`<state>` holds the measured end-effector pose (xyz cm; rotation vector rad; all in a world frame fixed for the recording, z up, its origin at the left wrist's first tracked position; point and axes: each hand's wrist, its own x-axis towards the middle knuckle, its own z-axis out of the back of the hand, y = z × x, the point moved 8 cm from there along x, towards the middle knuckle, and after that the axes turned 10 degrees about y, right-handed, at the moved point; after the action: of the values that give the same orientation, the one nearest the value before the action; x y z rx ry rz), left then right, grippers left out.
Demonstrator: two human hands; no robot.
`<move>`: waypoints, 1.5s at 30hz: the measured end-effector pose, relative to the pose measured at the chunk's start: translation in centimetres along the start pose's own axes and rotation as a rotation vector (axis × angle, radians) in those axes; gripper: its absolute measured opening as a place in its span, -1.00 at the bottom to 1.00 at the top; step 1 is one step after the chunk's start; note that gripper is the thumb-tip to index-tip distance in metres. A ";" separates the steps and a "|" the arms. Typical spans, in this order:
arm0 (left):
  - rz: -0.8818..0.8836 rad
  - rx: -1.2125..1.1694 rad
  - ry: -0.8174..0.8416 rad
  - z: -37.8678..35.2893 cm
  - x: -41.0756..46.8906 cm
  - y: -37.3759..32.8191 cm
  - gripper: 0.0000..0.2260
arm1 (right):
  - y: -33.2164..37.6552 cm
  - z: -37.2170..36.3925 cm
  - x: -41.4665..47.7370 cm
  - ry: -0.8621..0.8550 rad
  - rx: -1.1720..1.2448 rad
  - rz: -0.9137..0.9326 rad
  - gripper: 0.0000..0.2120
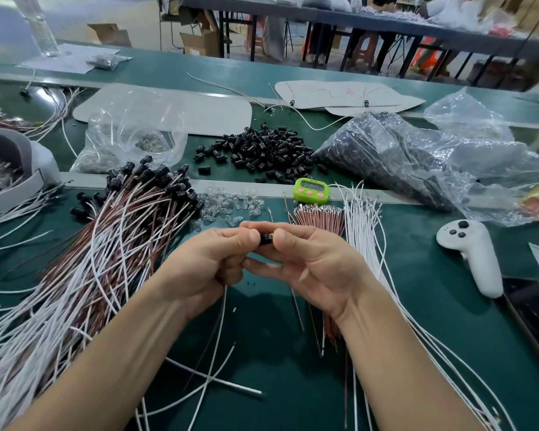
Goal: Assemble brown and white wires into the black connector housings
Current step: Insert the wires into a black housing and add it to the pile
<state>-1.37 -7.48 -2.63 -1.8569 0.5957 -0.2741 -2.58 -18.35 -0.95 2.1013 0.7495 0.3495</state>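
Both hands meet over the middle of the green table. My left hand (pixel 213 259) and my right hand (pixel 305 259) pinch one small black connector housing (pixel 265 238) between their fingertips. A white wire (pixel 219 331) and a brown wire hang down from my left hand's grip. A loose heap of black housings (pixel 262 154) lies beyond the hands. Loose brown wires (pixel 319 214) and loose white wires (pixel 363 219) lie to the right. A large pile of wired housings (pixel 106 244) spreads on the left.
A green timer (pixel 311 190) and small clear bulbs (pixel 231 203) sit just beyond my hands. Clear plastic bags (pixel 417 157) of black parts lie at the back right, another bag (pixel 128 135) at the back left. A white controller (pixel 473 253) rests on the right.
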 end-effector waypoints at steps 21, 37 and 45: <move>-0.111 0.466 -0.286 1.2 0.9 -1.0 -0.55 | -1.4 2.8 0.3 -0.420 -0.177 0.252 -0.73; -0.122 0.222 -0.167 0.0 1.1 -0.3 -0.61 | -1.1 2.1 -0.2 -0.409 -0.026 0.250 -0.72; -0.009 0.315 -0.082 -0.5 0.4 -1.6 -0.73 | 2.7 3.7 -2.1 -0.704 0.138 0.397 -0.81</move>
<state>-0.85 -7.66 -0.97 -1.5589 0.4590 -0.2794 -1.38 -23.27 -0.90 2.2798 -0.0609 -0.2447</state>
